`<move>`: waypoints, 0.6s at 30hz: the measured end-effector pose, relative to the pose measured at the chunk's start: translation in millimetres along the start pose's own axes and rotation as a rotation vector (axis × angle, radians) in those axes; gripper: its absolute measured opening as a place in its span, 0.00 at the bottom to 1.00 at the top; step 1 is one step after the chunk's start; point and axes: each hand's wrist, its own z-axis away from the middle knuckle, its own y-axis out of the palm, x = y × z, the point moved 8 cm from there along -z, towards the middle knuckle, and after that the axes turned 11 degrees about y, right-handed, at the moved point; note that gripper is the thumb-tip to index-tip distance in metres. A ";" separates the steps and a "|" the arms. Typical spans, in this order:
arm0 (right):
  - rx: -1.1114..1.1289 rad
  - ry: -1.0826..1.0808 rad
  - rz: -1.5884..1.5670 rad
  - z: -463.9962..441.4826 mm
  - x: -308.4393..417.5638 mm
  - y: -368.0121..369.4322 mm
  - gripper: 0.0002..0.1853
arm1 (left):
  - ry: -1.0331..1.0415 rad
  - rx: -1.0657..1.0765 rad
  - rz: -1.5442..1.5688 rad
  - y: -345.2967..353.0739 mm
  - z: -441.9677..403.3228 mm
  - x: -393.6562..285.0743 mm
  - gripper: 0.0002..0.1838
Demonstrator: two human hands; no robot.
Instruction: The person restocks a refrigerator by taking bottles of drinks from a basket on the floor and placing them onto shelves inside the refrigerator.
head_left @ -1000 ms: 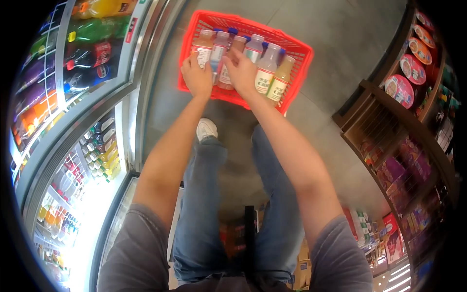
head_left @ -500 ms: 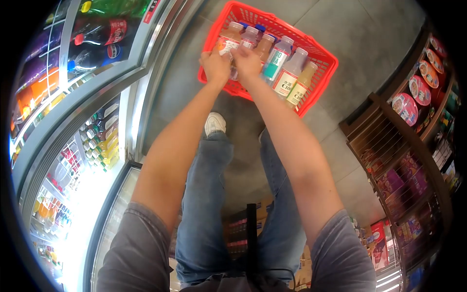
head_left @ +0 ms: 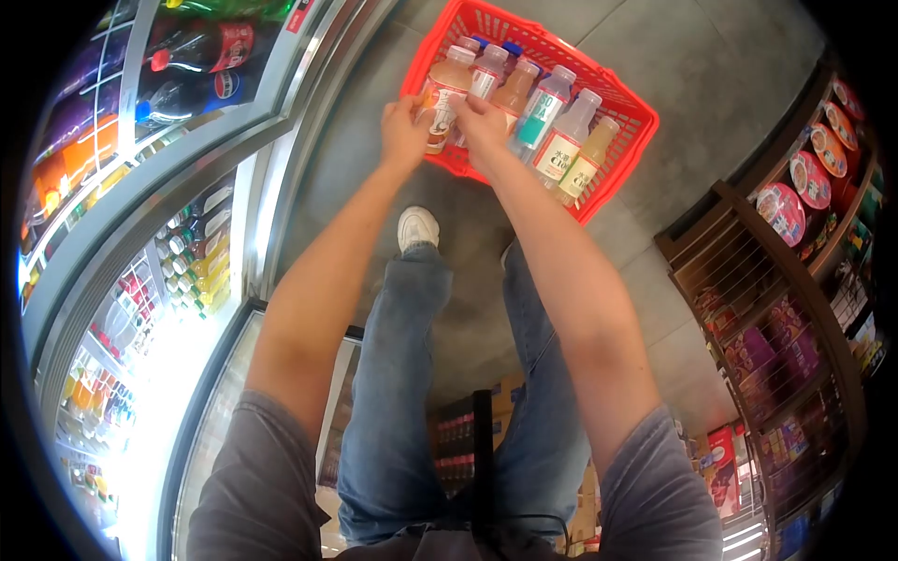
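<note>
A red plastic basket [head_left: 629, 154] on the floor holds several bottles. At its left end, a bottle of light brown drink [head_left: 445, 92] is between my hands. My left hand [head_left: 408, 131] has its fingers on the left side of this bottle, and my right hand [head_left: 482, 126] grips its right side. Beside it lie a clear bottle with a red and white label [head_left: 485, 77], a brownish bottle [head_left: 516, 91], a bottle with a teal and white label [head_left: 541, 114], a clear bottle with a cream label [head_left: 567, 140] and a yellowish bottle [head_left: 588, 164].
On the left stands a lit drinks fridge [head_left: 281, 140] with shelves of bottles. A dark brown rack [head_left: 748, 234] with cup noodles [head_left: 780, 213] and purple packs is on the right. My legs and one white shoe [head_left: 417, 228] are below the basket.
The basket has shifted right and up in view. My hands have moved from apart over the bottles to both sides of the light brown bottle, which now sits higher above its neighbours.
</note>
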 end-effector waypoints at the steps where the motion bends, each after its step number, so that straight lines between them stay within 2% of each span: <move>1: 0.051 -0.003 -0.021 3.9 0.1 1.4 0.21 | -0.003 0.000 -0.001 -2.6 2.7 -1.8 0.18; 4: 0.038 -0.044 -0.060 16.4 5.3 -5.6 0.21 | -0.009 0.043 0.081 -1.6 13.2 -19.1 0.15; 5: 0.033 -0.050 -0.059 21.3 9.6 -9.9 0.21 | -0.099 0.082 0.269 3.9 21.6 -22.6 0.14; 6: 0.017 -0.079 0.059 30.8 19.3 -12.0 0.23 | -0.189 0.119 0.457 9.2 30.6 -28.4 0.12; 7: 0.003 -0.108 0.178 42.1 28.3 -11.7 0.25 | -0.183 0.116 0.460 5.4 36.4 -39.4 0.12; 9: 0.058 -0.108 0.280 67.6 41.6 -14.6 0.26 | -0.255 -0.010 0.619 -1.8 53.5 -58.2 0.09; 11: 0.168 -0.114 0.376 98.3 50.4 -9.2 0.30 | -0.244 -0.008 0.623 -15.7 67.0 -81.0 0.10; 18: 0.266 -0.200 0.362 238.8 105.6 0.5 0.31 | -0.180 0.069 0.617 -79.1 114.7 -196.1 0.10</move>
